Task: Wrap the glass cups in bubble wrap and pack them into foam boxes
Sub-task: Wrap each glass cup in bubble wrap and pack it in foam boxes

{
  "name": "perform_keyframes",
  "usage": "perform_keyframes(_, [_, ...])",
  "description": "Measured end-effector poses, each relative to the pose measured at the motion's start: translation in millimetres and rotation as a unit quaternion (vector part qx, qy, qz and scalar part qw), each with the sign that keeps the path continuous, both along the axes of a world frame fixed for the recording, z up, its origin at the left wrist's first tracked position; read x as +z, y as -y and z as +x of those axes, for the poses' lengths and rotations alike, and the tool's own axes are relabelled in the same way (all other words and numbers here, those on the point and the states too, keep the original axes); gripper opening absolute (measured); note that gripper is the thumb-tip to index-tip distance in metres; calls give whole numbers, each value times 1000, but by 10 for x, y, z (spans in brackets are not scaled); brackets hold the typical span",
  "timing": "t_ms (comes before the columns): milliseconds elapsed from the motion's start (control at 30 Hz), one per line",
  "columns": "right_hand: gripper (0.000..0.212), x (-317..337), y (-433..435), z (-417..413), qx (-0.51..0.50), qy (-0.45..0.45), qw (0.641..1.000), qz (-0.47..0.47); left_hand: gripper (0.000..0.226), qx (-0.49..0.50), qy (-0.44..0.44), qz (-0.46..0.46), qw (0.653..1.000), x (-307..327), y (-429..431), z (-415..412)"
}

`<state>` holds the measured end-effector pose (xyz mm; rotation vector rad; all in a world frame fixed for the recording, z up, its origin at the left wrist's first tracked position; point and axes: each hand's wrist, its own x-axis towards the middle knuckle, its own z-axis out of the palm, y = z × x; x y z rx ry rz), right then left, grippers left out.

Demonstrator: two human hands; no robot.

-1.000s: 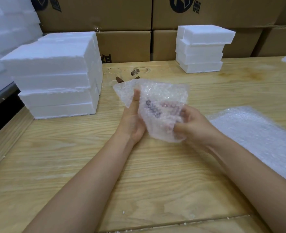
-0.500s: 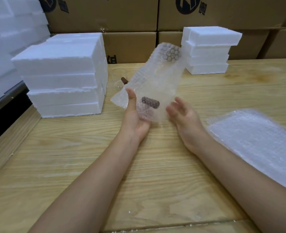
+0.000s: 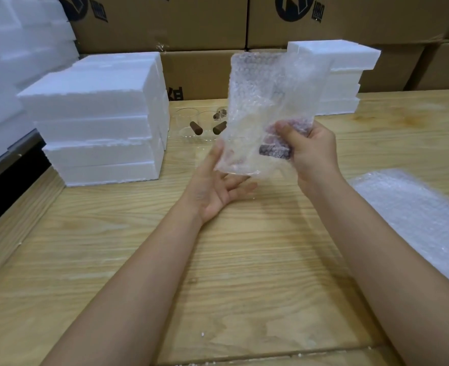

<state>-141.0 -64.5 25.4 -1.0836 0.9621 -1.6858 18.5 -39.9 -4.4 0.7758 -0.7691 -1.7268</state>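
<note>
Glass cup (image 3: 274,154): clear, brown cylindrical handle, seen only blurred through the bubble wrap sheet (image 3: 265,96) round it. Sheet is translucent and loosely folded about the cup, with its free end standing upright above. The bundle is held off the tabletop (image 3: 218,273).

Right hand (image 3: 313,151) grips the bundle at the cup. Left hand (image 3: 215,188) lies open beneath, thumb touching the sheet's left edge.

Spare cups (image 3: 189,125): clear, brown handles, on the tabletop behind the bundle, just beside the left foam stack (image 3: 99,120). Count uncertain.

Foam boxes: white, square-edged. The left stack is tall. A smaller stack (image 3: 342,83) sits at the back, partly behind the sheet.

Bubble wrap pile (image 3: 416,215): flat, at right.
</note>
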Motion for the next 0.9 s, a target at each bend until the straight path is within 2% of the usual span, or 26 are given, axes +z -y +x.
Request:
perform_keyframes(133, [12, -24, 4, -82, 39, 1, 999, 4, 74, -37, 48, 16, 998, 20, 88, 192])
perform_keyframes(333, [15, -86, -7, -58, 83, -4, 997, -5, 85, -59, 181, 7, 982, 110, 62, 152])
perform_keyframes(433, [23, -81, -20, -42, 107, -23, 994, 10, 50, -22, 206, 8, 978, 103, 67, 93])
perform_keyframes(500, [20, -67, -26, -36, 89, -69, 993, 27, 27, -8, 236, -8, 972, 110, 53, 52])
perform_keyframes(567, [19, -47, -45, -31, 74, -114, 990, 44, 12, 10, 265, -40, 963, 120, 27, -5])
perform_keyframes(700, [29, -47, -82, 14, 84, -183, 978, 54, 23, 52, 313, -90, 944, 126, 5, -138])
perform_keyframes(833, [23, -32, -103, 83, 72, -284, 954, 68, 12, 84, 347, -155, 921, 88, 11, -162])
perform_keyframes(900, [38, -18, -100, 67, 91, -306, 940, 117, 20, 87, 350, -178, 916, 70, 4, -154])
